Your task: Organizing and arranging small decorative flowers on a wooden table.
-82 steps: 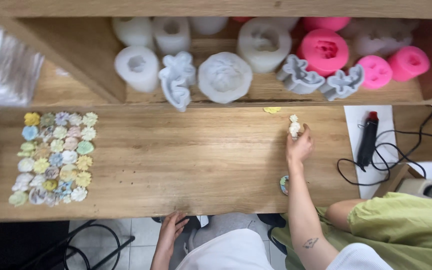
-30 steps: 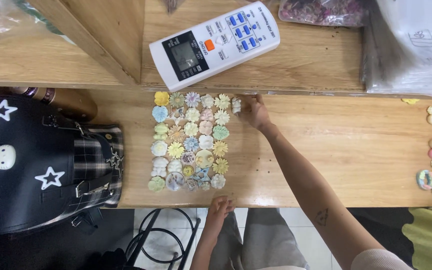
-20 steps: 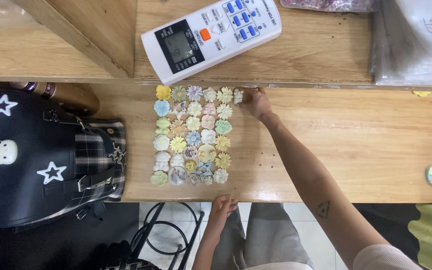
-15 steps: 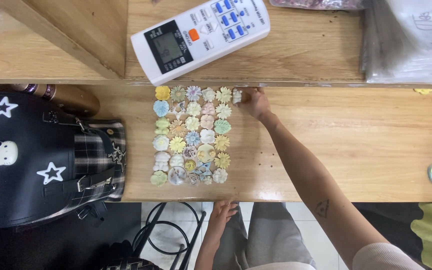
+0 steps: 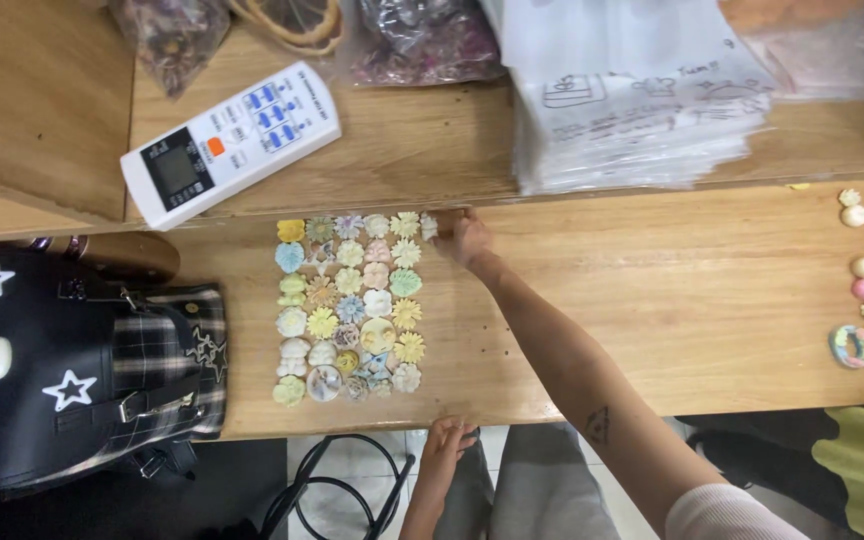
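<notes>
My right hand (image 5: 464,238) pinches a small pale flower piece (image 5: 429,227) just right of the grid's (image 5: 350,305) top row, left hand (image 5: 445,440) idle at the worktop (image 5: 672,290) edge.

Brightness: you get even, soft daylight-like light over the wooden table (image 5: 652,300); nothing is dim except the floor below its near edge.
Shadows: you see a faint, short one under the right hand (image 5: 464,238) and forearm, and a dark band beneath the shelf (image 5: 432,150) edge.
Glare: mild sheen on the white remote (image 5: 230,142) and the plastic bags (image 5: 642,90).
Sharpness: the small pastel flowers (image 5: 352,305) read clearly; your frame softens slightly at the corners.
Distortion: slight wide-angle bowing along the table edges.
</notes>
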